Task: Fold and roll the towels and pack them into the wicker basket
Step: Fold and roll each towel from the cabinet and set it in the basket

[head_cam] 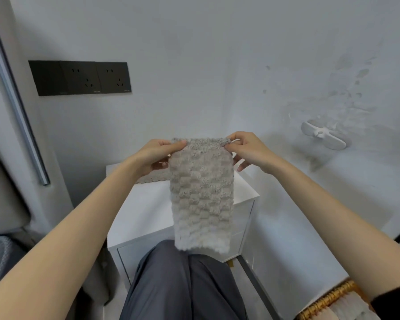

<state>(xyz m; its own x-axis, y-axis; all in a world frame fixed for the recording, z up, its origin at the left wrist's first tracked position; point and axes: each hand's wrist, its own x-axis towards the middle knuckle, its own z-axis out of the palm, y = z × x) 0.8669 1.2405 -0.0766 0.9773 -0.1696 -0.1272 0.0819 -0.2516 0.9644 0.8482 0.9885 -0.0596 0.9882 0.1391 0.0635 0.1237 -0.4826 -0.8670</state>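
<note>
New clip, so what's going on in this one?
A person holds a grey waffle towel up by its top corners, the left hand and right hand each pinching one corner, so it hangs above a white cabinet. A second towel lies on the cabinet behind it. The wicker basket sits at lower right with pale cloth in it.

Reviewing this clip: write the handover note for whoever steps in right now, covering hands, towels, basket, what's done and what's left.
Left hand: pinches the grey towel at its top left corner.
Right hand: pinches the top right corner.
The grey towel hangs in the air as a narrow strip, unrolled.
A second towel lies on the white cabinet.
Wicker basket is at lower right, with pale fabric inside.
Left: roll this towel, handle the second one, pack both.
</note>
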